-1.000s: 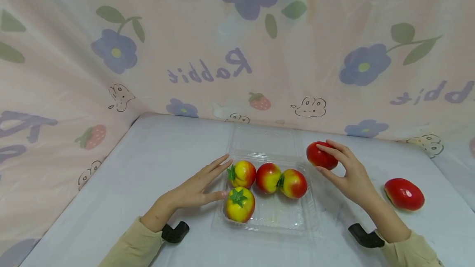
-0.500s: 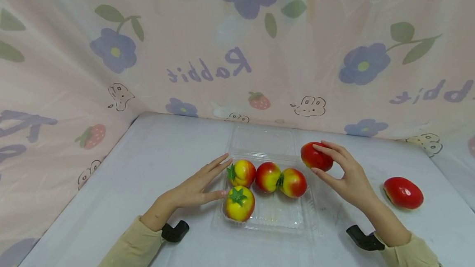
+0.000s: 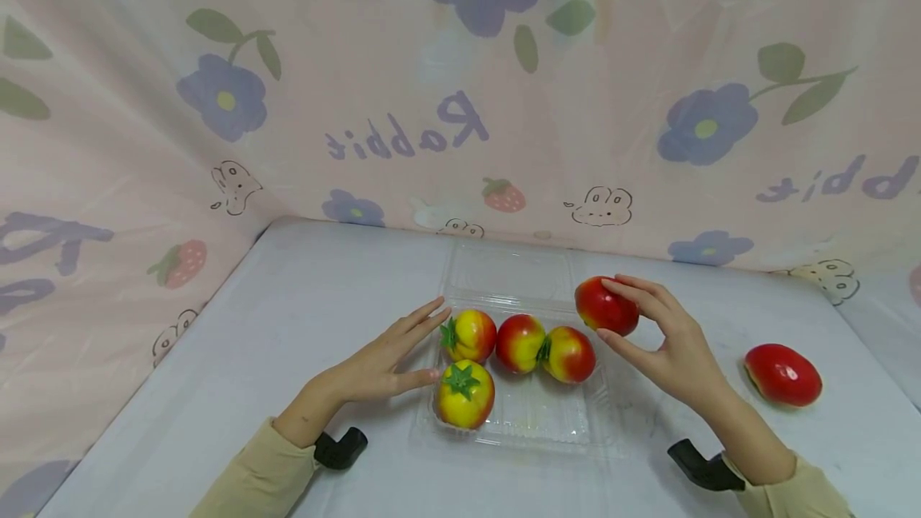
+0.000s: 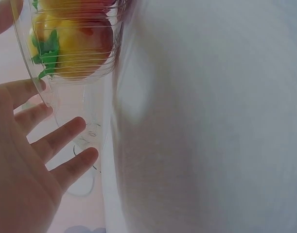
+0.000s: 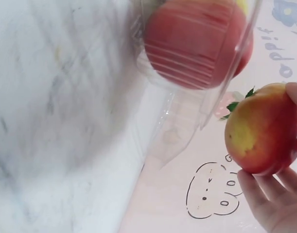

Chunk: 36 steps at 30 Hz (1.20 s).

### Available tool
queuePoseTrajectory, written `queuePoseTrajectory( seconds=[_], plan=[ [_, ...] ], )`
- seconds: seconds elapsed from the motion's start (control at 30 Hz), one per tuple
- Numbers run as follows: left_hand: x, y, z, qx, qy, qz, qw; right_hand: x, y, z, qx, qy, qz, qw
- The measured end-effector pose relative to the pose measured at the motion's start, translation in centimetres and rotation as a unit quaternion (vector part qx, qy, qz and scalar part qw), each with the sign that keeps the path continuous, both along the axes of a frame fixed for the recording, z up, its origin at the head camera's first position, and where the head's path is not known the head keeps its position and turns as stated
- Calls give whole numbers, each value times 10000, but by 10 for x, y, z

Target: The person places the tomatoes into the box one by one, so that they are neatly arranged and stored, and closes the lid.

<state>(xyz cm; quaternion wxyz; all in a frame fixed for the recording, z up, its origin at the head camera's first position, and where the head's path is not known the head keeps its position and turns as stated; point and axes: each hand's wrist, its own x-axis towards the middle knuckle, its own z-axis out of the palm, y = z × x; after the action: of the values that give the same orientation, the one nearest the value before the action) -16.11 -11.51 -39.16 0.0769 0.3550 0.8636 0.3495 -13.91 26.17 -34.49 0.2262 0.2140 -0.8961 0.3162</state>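
My right hand [image 3: 669, 346] grips a red and yellow tomato [image 3: 604, 306] between thumb and fingers, above the right back corner of a clear plastic clamshell box [image 3: 540, 422]. In the right wrist view this held tomato [image 5: 265, 131] shows a green leafy top and stands apart from the box wall. Several similar tomatoes lie in the box, among them one [image 3: 465, 398] at the front left and one [image 3: 568, 356] at the right. With fingers spread, my left hand [image 3: 370, 366] rests against the box's left rim; the left wrist view shows its fingertips [image 4: 80, 124] by the clear wall.
Another red tomato [image 3: 783, 376] lies on the white tabletop [image 3: 345, 278] at the right. The box's lid [image 3: 511, 272] is folded back flat behind it. A flowered curtain [image 3: 374, 62] hangs along the back and the left side.
My right hand has carried the held tomato leftward, from beside the box to over its right back corner. The left hand and the tomatoes in the box stay in place.
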Motion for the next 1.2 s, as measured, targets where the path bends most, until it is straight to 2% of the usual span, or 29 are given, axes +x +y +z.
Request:
queuePoseTrajectory(
  seconds=[0.93,1.2],
  plan=[
    [2,1,1,13,-78,73,9999,17,-23,9,-233,-68,320,9992],
    [1,1,1,-2,-65,92,9999,20,-29,10,-147,-272,369,9988]
  ],
)
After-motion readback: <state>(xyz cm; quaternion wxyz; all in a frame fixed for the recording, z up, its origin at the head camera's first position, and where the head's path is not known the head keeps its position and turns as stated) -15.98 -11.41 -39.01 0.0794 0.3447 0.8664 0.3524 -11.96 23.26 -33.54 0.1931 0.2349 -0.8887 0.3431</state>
